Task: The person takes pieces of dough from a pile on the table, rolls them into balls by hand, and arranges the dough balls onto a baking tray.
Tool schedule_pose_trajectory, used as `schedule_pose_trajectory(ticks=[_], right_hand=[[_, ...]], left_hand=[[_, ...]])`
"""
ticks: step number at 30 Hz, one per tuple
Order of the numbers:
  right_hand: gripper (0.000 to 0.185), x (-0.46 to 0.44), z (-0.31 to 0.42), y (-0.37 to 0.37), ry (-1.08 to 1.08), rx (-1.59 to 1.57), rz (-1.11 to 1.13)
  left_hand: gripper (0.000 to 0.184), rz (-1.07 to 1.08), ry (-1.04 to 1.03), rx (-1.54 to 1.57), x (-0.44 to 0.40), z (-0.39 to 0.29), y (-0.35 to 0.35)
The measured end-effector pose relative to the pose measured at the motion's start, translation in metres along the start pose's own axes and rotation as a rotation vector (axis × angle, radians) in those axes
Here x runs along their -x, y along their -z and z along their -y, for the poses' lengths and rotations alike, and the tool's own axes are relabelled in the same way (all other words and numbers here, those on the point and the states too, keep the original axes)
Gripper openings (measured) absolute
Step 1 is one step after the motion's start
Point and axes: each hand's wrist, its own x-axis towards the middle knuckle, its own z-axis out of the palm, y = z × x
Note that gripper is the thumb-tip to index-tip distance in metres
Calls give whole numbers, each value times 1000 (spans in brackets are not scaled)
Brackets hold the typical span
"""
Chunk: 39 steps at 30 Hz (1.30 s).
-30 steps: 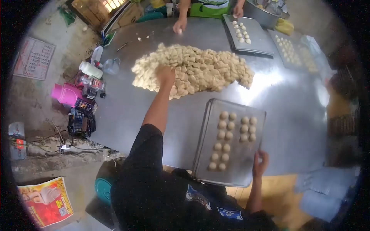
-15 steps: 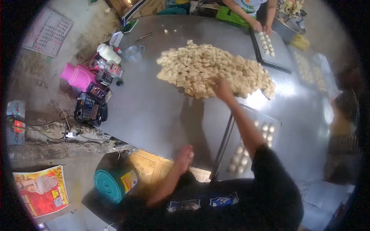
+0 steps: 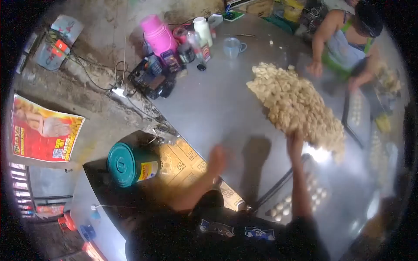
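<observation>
A large heap of pale cut dough pieces (image 3: 300,102) is spread over the metal table. My right hand (image 3: 295,138) reaches to the heap's near edge, its fingers against the pieces and too blurred to show whether they grip any. Over the table's near edge is my left hand (image 3: 218,161), smeared by motion and apart from the dough. A tray (image 3: 278,178) beneath my right forearm carries rows of small round dough balls (image 3: 285,209).
Across the table a person (image 3: 346,43) has both hands near another tray (image 3: 355,115) of dough balls. At the left edge stand a pink jug (image 3: 157,35), a white bottle (image 3: 202,31) and a clear mug (image 3: 233,47). A teal-lidded bucket (image 3: 124,164) sits below the table.
The view has swung left, so the heap appears farther right and more of the wall shows. My right hand stays at the heap's near edge. The other person's hands have moved apart.
</observation>
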Motion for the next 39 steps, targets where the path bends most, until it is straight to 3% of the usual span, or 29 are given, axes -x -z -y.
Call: schedule_pose_trajectory(ticks=[1, 2, 3, 4, 5, 7, 9, 10, 12, 13, 15, 16, 18, 19, 21, 22, 23, 24, 25, 27, 28, 30, 32, 33, 35, 36, 37, 38, 39], right_hand=[[20, 41, -17, -13, 31, 148, 64], [27, 85, -59, -43, 340, 488, -67], [29, 117, -54, -48, 181, 552, 154], [31, 133, -44, -60, 16, 605, 371], [31, 123, -44, -70, 19, 605, 366], [32, 95, -40, -93, 331, 543, 6], [27, 50, -35, -87, 167, 504, 203], [27, 62, -33, -76, 151, 503, 224], [23, 59, -27, -62, 52, 532, 92], [25, 77, -34, -60, 24, 522, 136], [29, 119, -30, -64, 149, 541, 181], [34, 127, -26, -72, 268, 560, 228], [35, 105, -13, -99, 274, 487, 296], [37, 84, -8, -111, 282, 421, 344], [38, 39, 9, -94, 310, 419, 388], [38, 32, 13, -84, 341, 414, 426], [38, 32, 6, -78, 339, 414, 421], [40, 41, -5, -68, 194, 427, 425], [42, 53, -14, -60, 50, 440, 431], [42, 112, -21, -54, 124, 498, 415], [41, 128, -24, -60, 199, 552, 395], [41, 129, -36, -104, 315, 471, 304], [41, 110, -27, -126, 417, 387, 211], [41, 81, -12, -123, 458, 386, 327], [40, 67, 6, -97, 478, 379, 448], [41, 62, 10, -76, 303, 353, 506], [42, 58, 9, -63, 130, 327, 560], [42, 71, 2, -58, 131, 332, 560], [41, 101, -8, -56, 75, 370, 555]], left_hand=[[32, 52, 169, 64, -9, -12, 37], [32, 102, 329, 131, -15, -31, 64], [32, 96, 319, 138, -17, -15, 44], [31, 5, 1, -160, -18, 15, 12], [30, -86, -311, -459, -21, 33, -11], [29, 62, -495, -516, -67, 22, -33], [31, 372, -82, -215, -119, 9, -21], [31, 393, -66, -214, -115, 17, -18], [28, 139, 146, 149, -121, 36, 7], [28, 134, 150, 148, -104, 57, 9], [31, -169, -382, -721, -49, 104, -5], [30, -200, -352, -176, -36, 67, -3], [27, 18, -474, -532, -31, 63, -34], [27, 18, -471, -534, -48, 49, -29], [33, 464, -195, -305, -98, 13, -7], [33, 473, -195, -306, -101, 23, -4], [26, 344, -288, -444, -109, 38, 3], [23, 216, -376, -577, -109, 48, 12], [23, 221, -376, -575, -96, 56, 20], [26, -33, -620, -1015, -41, 67, 26], [31, -213, -620, -1027, -16, 63, 13], [29, -36, -156, -75, -7, 92, -58], [26, 73, -277, -194, -54, 64, -68], [24, 188, -394, -306, -79, 49, -65], [22, 369, 26, -58, -115, 6, -21], [22, 376, 23, -59, -110, 24, -16], [23, 109, -336, -262, -101, 53, -13], [25, -174, -688, -455, -91, 69, -10], [25, -44, -391, -253, -68, 70, -6]])
